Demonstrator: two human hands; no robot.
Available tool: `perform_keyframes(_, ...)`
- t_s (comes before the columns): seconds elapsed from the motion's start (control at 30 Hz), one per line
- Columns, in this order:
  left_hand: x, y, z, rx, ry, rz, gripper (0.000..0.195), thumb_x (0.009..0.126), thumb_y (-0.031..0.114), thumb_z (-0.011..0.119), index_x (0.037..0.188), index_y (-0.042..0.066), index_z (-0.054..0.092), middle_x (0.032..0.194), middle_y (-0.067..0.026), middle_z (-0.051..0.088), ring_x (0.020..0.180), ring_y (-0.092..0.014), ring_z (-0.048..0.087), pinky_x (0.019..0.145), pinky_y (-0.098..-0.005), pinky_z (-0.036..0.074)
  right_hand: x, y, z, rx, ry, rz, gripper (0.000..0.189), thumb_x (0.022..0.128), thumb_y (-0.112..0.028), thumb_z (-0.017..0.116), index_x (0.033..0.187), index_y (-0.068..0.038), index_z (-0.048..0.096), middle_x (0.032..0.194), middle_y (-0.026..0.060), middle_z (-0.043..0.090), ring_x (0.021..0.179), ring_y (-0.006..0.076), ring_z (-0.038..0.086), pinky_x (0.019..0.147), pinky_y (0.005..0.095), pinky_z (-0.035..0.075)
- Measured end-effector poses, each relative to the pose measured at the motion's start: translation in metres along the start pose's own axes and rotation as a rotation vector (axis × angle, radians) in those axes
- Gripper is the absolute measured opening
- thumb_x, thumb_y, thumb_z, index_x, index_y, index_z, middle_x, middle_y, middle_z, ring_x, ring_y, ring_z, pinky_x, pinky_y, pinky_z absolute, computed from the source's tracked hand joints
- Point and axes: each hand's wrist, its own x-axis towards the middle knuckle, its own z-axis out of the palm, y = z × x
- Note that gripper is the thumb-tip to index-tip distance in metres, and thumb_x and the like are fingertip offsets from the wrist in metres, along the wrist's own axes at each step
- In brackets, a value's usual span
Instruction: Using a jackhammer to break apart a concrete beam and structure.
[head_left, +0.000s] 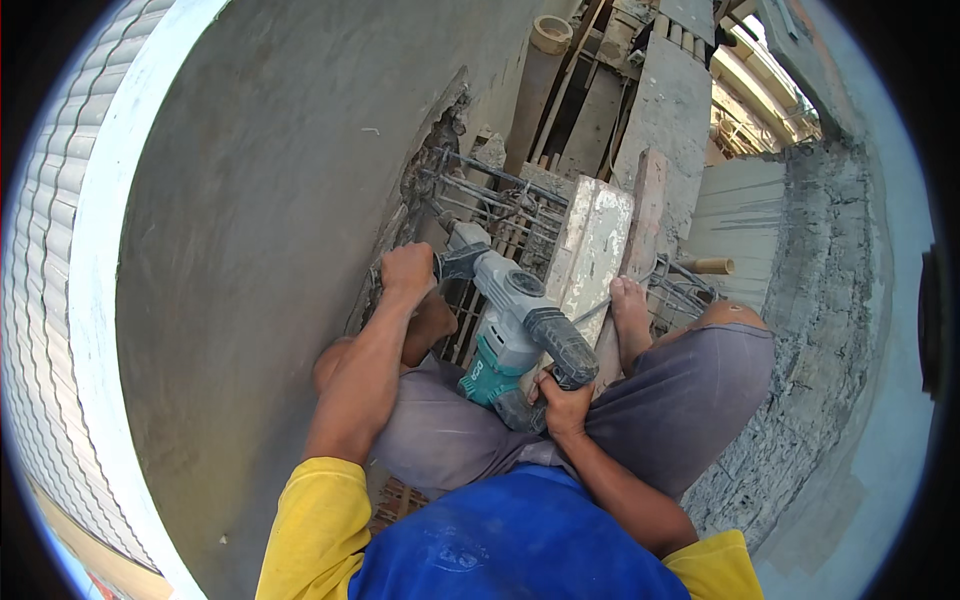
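A grey and teal DCA demolition hammer (517, 307) lies slantwise between my knees, its nose pointing away and to the left. My left hand (409, 274) is wrapped around its side handle (459, 262) near the front. At the back, my right hand (568, 405) grips the black rear handle (566, 352). The hammer's front end (448, 217) reaches the broken edge (431, 161) of a grey rendered wall (262, 187); dust and shadow hide the bit's tip. Bare steel reinforcing bars (510, 191) stick out of that edge, just beyond the tool.
My bare right foot (630, 322) stands beside a worn, paint-flecked beam (592, 240). Gaps with bamboo poles (559, 97) open below and ahead. More rebar (679, 281) and a cut bamboo end (709, 266) project on the right, near a rough concrete ledge (817, 322). A power cord (596, 309) crosses the beam.
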Motion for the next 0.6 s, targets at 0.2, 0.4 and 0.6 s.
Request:
perform_keyframes(0.2, 0.017, -0.011, -0.009, -0.018, -0.054, -0.031, 0.022, 0.07, 0.013, 0.068, 0.091, 0.006, 0.074, 0.096, -0.0159, 0.072, 0.091, -0.032, 0.07, 0.078, -0.0408, 0.056, 0.022, 0.0, 0.008, -0.012, -0.09, 0.036, 0.014, 0.08, 0.007, 0.062, 0.092, 0.004, 0.056, 0.073, 0.008, 0.06, 0.053, 0.0141, 0.058, 0.047, 0.0283, 0.048)
perform_keyframes(0.4, -0.002, 0.002, -0.014, -0.038, -0.112, 0.004, 0.02, 0.071, 0.013, 0.065, 0.087, 0.006, 0.074, 0.093, -0.0167, 0.072, 0.089, -0.032, 0.07, 0.078, -0.0413, 0.056, 0.01, -0.031, -0.012, 0.074, -0.099, 0.125, 0.02, 0.078, 0.006, 0.065, 0.094, 0.002, 0.055, 0.076, 0.0095, 0.06, 0.055, 0.0173, 0.058, 0.05, 0.0295, 0.049)
perform_keyframes(0.6, -0.024, 0.022, -0.045, -0.059, -0.093, 0.061, 0.021, 0.069, 0.012, 0.065, 0.086, 0.005, 0.074, 0.091, -0.0188, 0.071, 0.088, -0.033, 0.07, 0.077, -0.0425, 0.056, -0.007, -0.051, -0.03, 0.072, -0.083, 0.095, 0.021, 0.075, 0.002, 0.067, 0.093, 0.002, 0.056, 0.08, 0.0113, 0.06, 0.058, 0.0205, 0.062, 0.051, 0.0327, 0.051)
